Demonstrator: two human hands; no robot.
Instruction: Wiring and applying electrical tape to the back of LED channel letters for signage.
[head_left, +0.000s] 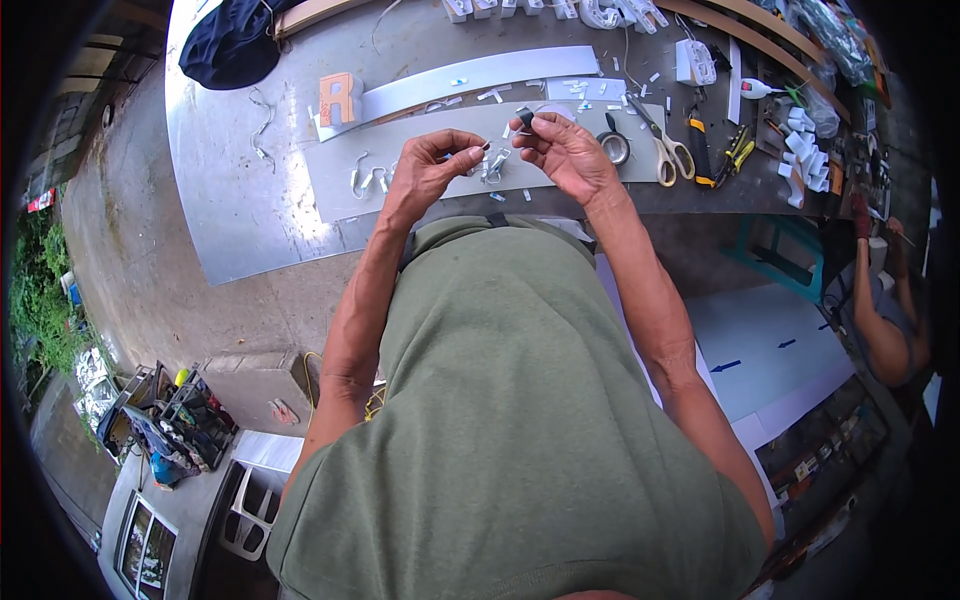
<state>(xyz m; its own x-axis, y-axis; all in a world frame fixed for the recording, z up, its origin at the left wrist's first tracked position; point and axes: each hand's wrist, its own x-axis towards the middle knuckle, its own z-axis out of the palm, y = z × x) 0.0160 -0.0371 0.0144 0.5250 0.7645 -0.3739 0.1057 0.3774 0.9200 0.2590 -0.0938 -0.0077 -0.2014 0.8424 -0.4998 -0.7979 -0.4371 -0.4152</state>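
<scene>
Above the near part of the work table, my left hand (440, 168) is closed in a pinch. A tiny dark tip shows at its fingers, too small to name. My right hand (566, 155) is closed with thumb and forefinger on a small dark piece (524, 118). Below and between the hands lies a string of small white modules on wire (494, 166). More of that wired string (368, 180) lies to the left on a grey sheet (335, 185). Right of my right hand are a roll of black tape (616, 150) and cream-handled scissors (672, 160).
The metal table (225, 190) holds a letter block (340, 98), a long white strip (480, 72) and scattered small white pieces. An orange-black cutter (700, 150), yellow pliers (738, 150) and white shapes (805, 155) lie right. A teal stool (775, 255) and another person (885, 320) are beyond.
</scene>
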